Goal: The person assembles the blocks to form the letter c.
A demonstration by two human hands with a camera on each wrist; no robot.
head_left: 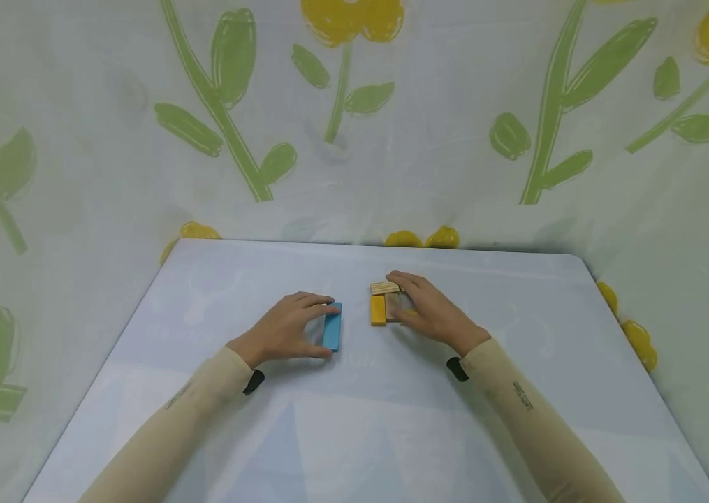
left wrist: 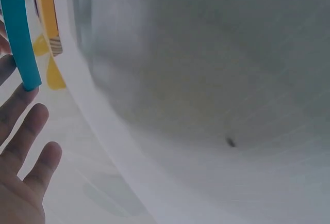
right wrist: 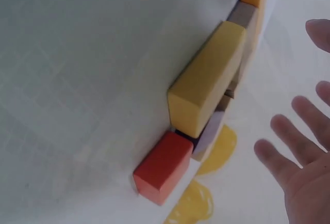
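My left hand (head_left: 288, 328) pinches a blue block (head_left: 332, 327) end to end, thumb at the near end and fingertips at the far end. In the left wrist view, the blue block (left wrist: 21, 38) stretches from the thumb to a fingertip, with the other fingers spread. My right hand (head_left: 432, 311) hovers with loose fingers over a small group of blocks, partly hiding it. Showing there are an orange block (head_left: 378, 311), a grey-brown block (head_left: 391, 308) and a striped wooden block (head_left: 382, 287). The right wrist view adds a yellow block (right wrist: 206, 79) and a red block (right wrist: 163, 167), apart from the spread fingers.
The blocks lie on a pale table (head_left: 354, 419) with rounded far corners, toward its far edge. Behind and around it hangs a white cloth (head_left: 436, 140) printed with green stems and yellow flowers. Dark bands (head_left: 254, 382) sit at both wrists.
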